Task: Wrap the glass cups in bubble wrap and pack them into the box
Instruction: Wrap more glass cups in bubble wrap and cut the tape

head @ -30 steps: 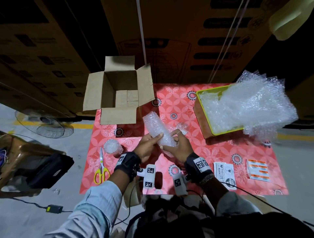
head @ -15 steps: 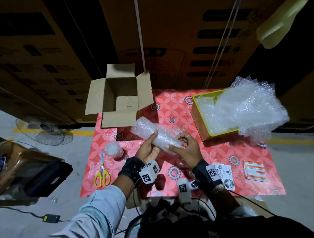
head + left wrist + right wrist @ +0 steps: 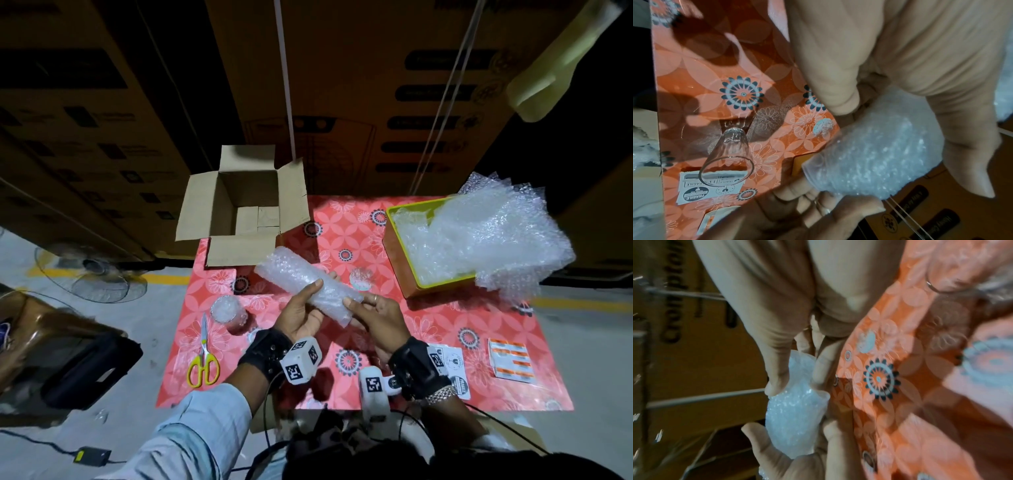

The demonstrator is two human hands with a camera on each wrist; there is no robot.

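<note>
Both hands, left (image 3: 301, 317) & right (image 3: 373, 317), grip bubble-wrapped cup (image 3: 308, 282) btwn them above table (image 3: 428, 329).

In the right wrist view we held a bubble-wrapped roll (image 3: 795, 417) between both hands. Our right hand (image 3: 781, 308) pinched its near end between thumb and fingertips (image 3: 777, 386), while our left hand (image 3: 797, 464) cupped the far end from below. Beside us lay the orange flowered tablecloth (image 3: 910, 402), and behind the roll stood dark printed cardboard cartons (image 3: 690, 353).
</note>
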